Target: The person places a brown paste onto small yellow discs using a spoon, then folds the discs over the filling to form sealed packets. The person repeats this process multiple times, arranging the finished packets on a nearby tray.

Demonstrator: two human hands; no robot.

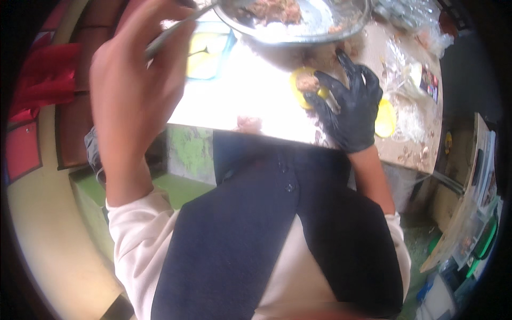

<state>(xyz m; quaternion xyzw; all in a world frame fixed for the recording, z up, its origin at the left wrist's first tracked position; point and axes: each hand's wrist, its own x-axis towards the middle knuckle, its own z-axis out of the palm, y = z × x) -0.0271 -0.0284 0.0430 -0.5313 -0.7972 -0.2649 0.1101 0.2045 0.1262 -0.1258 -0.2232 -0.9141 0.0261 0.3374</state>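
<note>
My bare left hand [141,69] is raised at the upper left, closed around the long thin handle of a metal spoon-like utensil [178,30]. The utensil's handle slants toward a metal bowl [290,39]; I cannot make out its tip. Inside the bowl is pinkish minced filling [274,10]. On the table, my right hand [349,101], in a black glove, has its thumb and forefinger at the right edge of a round yellow wrapper [300,96], the other fingers stretched out. A lump of minced filling [308,82] sits on that wrapper.
A clear container [205,50] with yellow contents stands left of the bowl. Another yellow round piece [385,118] lies right of my glove, beside crumpled clear plastic [410,120]. More plastic bags [410,18] lie at the far right. The table's front edge [256,136] is close to my body.
</note>
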